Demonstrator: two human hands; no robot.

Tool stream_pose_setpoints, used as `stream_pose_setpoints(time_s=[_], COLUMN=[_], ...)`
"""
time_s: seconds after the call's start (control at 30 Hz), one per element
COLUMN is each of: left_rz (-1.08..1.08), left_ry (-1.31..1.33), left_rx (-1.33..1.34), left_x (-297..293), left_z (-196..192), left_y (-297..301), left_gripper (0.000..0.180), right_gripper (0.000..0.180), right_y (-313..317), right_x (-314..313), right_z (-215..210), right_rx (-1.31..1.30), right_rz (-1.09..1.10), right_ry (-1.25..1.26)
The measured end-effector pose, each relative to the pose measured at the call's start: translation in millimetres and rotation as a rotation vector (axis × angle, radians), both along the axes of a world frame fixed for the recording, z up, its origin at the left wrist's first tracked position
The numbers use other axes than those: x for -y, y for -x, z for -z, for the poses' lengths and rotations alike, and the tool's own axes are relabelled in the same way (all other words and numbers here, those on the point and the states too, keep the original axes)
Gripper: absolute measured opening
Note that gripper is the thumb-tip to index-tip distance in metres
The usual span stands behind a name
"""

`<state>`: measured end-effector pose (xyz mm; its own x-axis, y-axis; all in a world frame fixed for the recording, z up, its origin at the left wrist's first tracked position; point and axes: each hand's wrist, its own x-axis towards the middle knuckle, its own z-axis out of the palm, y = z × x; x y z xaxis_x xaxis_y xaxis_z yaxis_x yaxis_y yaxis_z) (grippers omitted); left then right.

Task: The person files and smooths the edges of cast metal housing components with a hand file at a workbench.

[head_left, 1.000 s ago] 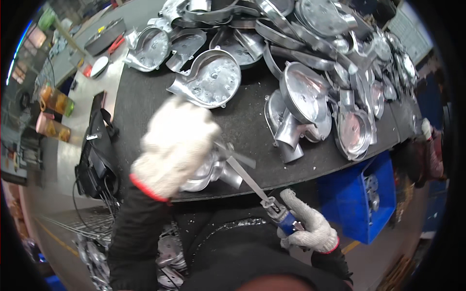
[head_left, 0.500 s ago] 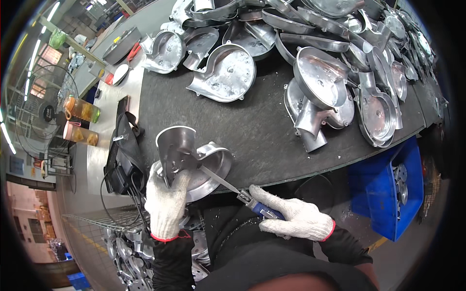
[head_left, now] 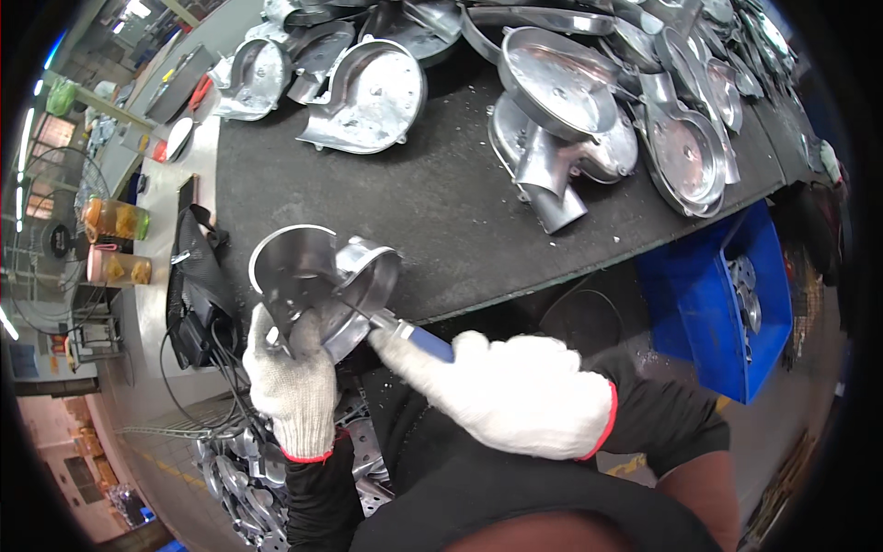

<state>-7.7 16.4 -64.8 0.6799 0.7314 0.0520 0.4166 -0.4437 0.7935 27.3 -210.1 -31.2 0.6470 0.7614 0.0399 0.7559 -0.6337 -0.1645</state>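
A shiny metal housing (head_left: 317,281) with a round open mouth is held at the near edge of the black worktable (head_left: 441,202), partly over the rim. It is gripped from below by the left hand (head_left: 294,382), gloved in white knit, with the fingers (head_left: 303,336) wrapped up around its lower body and the wrist bent upward from a dark sleeve. The right hand (head_left: 515,391), also gloved, is closed around the blue handle of a hand tool (head_left: 405,331), the forefinger stretched along it; the metal blade is laid inside the housing's mouth. Further housings (head_left: 552,110) are heaped on the far side of the table. A blue bin (head_left: 727,304) is seen below the table's right end.
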Motion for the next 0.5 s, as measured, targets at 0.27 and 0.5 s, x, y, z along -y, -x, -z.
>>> stream_pose_setpoints(time_s=[0.27, 0.5], left_rz=[-0.039, -0.131], left_ry=[-0.236, -0.351], left_rx=[-0.114, -0.122], left_x=[-6, 3], left_z=[6, 7], left_y=[5, 12], left_gripper=[0.047, 0.047], right_gripper=[0.04, 0.066], right_y=[-35, -68], right_x=[7, 16], right_z=[12, 1], right_rx=[0.178, -1.174], right_rz=[-0.065, -0.009], right_ry=[-0.022, 0.008])
